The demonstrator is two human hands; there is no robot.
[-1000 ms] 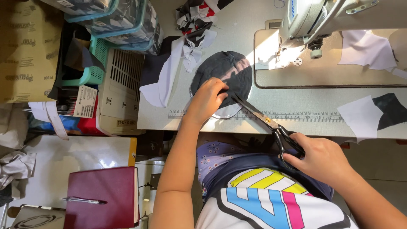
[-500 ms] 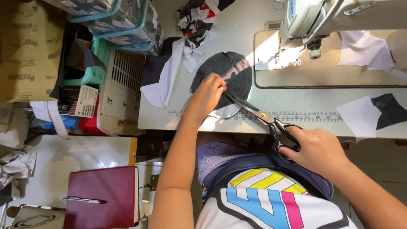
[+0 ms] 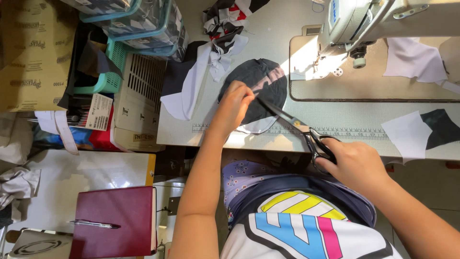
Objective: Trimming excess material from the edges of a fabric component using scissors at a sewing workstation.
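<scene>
**Dark fabric piece under the scissors at the sewing table**

At the far left, a maroon notebook with a pen laid across it is seen on a low surface, and a cardboard box is stood above it. A white slatted crate is set against the edge of the sewing table.

Further in, the left hand is pressed down on the near edge of a rounded dark fabric piece, which is spread flat on the table just left of the sewing machine. The fingers are curled together and pinched on the cloth right beside the blades, so the piece is held taut.

The scissors are laid diagonally across a printed ruler strip along the table's front edge. The blade tips are met with the fabric at the left fingertips; the blades appear nearly closed, though any gap at the tips cannot be told. The handles are enclosed by the right hand, clamped around the loops.

As far as can be judged, trimming is underway at the near edge only: the piece is seen whole, and most of its outline looks uncut. Cut offcuts, white and dark, are left lying at the right.
</scene>
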